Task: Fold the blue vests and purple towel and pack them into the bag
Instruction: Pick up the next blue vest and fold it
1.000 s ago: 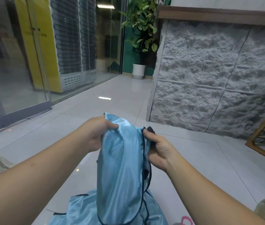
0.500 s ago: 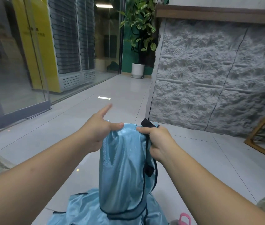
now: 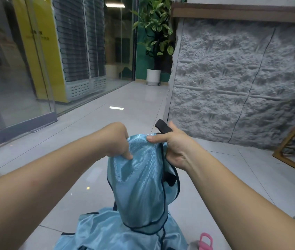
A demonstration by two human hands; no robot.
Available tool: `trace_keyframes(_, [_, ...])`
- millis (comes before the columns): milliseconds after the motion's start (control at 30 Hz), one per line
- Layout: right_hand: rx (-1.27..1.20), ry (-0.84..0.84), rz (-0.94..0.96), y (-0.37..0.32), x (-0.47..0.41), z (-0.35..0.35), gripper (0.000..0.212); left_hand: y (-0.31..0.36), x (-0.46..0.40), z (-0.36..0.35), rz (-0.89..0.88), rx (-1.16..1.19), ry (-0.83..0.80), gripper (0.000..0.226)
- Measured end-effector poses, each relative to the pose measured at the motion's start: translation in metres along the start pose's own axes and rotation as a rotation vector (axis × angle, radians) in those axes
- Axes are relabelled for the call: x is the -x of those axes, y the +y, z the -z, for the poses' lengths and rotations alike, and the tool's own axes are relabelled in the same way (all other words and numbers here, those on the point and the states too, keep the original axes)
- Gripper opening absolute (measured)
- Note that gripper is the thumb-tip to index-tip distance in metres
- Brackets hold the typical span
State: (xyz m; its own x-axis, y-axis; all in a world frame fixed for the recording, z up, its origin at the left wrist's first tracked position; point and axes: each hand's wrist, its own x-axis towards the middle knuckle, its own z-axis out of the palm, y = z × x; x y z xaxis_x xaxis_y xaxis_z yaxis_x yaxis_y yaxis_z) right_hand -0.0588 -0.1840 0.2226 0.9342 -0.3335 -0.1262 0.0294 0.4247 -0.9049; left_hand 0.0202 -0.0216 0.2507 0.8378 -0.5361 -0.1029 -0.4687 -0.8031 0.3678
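A shiny light-blue vest (image 3: 143, 181) with dark trim hangs in the air in front of me, held up by its top edge. My left hand (image 3: 117, 141) grips the vest's upper left part with curled fingers. My right hand (image 3: 172, 147) pinches the upper right part, and a black strap end (image 3: 162, 125) sticks up behind its fingers. More light-blue vest fabric (image 3: 107, 233) lies crumpled on the floor below. The purple towel and the bag are out of view.
I am low over a glossy tiled floor (image 3: 81, 127). A textured grey stone wall (image 3: 233, 83) stands to the right, glass panels (image 3: 16, 69) to the left, a potted plant (image 3: 154, 51) at the back. A wooden frame (image 3: 291, 141) leans at the right. A pink handle (image 3: 205, 239) shows at the bottom.
Both hands have shifted their grip along the vest's top edge and raised it a little. My left hand's fingers, spread half a second ago, now curl into the fabric.
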Motion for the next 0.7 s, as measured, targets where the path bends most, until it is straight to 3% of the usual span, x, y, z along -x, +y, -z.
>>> trace_keyframes(100, [0.024, 0.008, 0.045, 0.003, -0.003, -0.001, 0.112, 0.007, 0.005, 0.005, 0.023, -0.177, 0.024, 0.03])
trace_keyframes(200, [0.051, 0.029, 0.09, -0.001, -0.003, 0.003, 0.074, 0.0, 0.0, 0.006, 0.014, -0.103, 0.082, 0.026])
trace_keyframes(300, [0.068, 0.042, 0.13, -0.011, -0.001, 0.009, 0.042, -0.013, -0.006, 0.007, -0.025, 0.283, 0.1, 0.019])
trace_keyframes(367, [0.032, 0.044, 0.142, -0.017, -0.004, 0.013, 0.042, -0.021, -0.006, 0.005, -0.08, 0.665, 0.005, 0.013])
trace_keyframes(433, [0.005, 0.041, 0.11, -0.021, -0.004, 0.014, 0.05, -0.03, -0.006, 0.0, -0.118, 0.976, -0.131, 0.024])
trace_keyframes(533, [-0.019, 0.068, 0.044, -0.021, -0.004, 0.017, 0.054, -0.039, -0.006, -0.013, -0.048, 1.197, -0.257, 0.035])
trace_keyframes(633, [0.013, 0.17, -0.026, -0.014, -0.008, 0.025, 0.026, -0.04, -0.007, -0.024, 0.045, 1.306, -0.334, 0.029])
trace_keyframes(700, [0.101, 0.289, -0.033, -0.002, -0.013, 0.036, 0.027, -0.042, -0.009, -0.03, 0.077, 1.395, -0.339, 0.031])
